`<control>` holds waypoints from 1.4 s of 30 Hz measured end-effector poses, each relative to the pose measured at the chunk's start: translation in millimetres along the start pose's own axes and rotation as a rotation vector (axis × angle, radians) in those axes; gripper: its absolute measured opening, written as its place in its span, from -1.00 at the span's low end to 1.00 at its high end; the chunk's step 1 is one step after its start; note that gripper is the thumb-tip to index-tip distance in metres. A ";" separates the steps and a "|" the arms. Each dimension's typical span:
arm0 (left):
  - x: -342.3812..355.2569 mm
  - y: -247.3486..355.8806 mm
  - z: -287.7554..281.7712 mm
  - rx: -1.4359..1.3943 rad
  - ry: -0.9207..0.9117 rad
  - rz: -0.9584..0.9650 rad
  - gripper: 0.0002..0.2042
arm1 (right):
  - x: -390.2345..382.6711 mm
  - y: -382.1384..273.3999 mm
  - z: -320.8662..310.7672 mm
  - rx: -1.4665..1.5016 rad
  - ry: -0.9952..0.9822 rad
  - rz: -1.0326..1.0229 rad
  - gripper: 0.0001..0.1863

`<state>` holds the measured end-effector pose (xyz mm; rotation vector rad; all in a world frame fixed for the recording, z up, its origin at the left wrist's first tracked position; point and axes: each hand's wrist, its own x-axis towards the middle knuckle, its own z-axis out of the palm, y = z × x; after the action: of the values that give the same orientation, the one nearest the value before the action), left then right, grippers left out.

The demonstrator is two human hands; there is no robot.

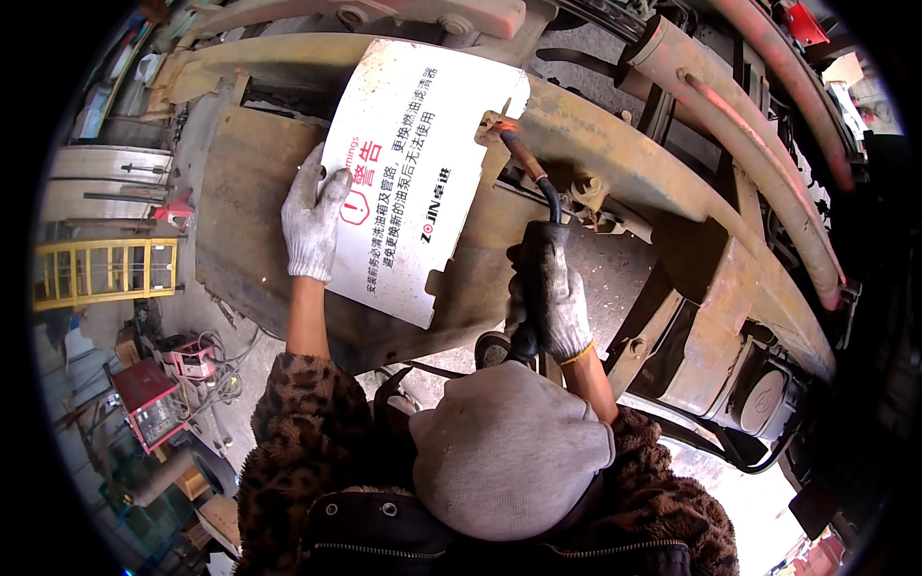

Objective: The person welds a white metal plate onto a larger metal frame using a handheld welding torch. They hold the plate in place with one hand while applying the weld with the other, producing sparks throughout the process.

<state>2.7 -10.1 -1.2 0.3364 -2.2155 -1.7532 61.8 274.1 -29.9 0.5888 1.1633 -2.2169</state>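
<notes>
My left hand point(313, 213), in a whitish knit glove, grips the left edge of a white printed cardboard sheet point(451, 106) between thumb and fingers. The sheet lies tilted over a rusty metal plate point(252, 178), and its right edge is notched and ragged. In my right hand point(557, 307), also gloved and partly blackened, is a welding torch point(547, 197) with a black curved neck. The torch's copper-coloured nozzle points up and left, its tip orange at the sheet's right edge. Whether the tip touches the sheet or the metal behind it, I cannot tell.
A long curved rusty beam point(615, 134) runs behind the sheet, with reddish pipes point(740, 125) at the upper right. Left on the floor are a yellow ladder-like frame point(106, 272) and a red machine with cables point(149, 403). A grey cloth-covered round shape point(509, 451) fills the lower middle.
</notes>
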 end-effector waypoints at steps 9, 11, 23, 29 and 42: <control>-0.1 -2.8 5.1 -0.008 -0.056 -0.010 -0.46 | 4.9 0.3 3.2 -0.033 -0.004 -0.013 -0.53; -1.0 -0.3 8.2 0.069 -0.080 -0.003 -0.47 | 5.5 0.5 1.7 -0.030 -0.005 -0.024 -0.53; -0.7 9.1 13.5 0.202 -0.121 -0.039 -0.49 | 12.2 3.0 -1.3 0.062 -0.049 0.014 -0.52; 0.6 4.2 13.3 0.187 -0.115 -0.035 -0.48 | 11.0 0.1 -2.0 0.077 -0.056 0.022 -0.53; -0.3 0.9 16.0 0.173 -0.091 -0.047 -0.47 | 8.2 -3.1 -7.5 0.103 -0.087 0.093 -0.48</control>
<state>-2.9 4.7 -3.8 0.3555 -2.4499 -1.6333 54.5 279.6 -37.0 0.5703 0.9630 -2.2099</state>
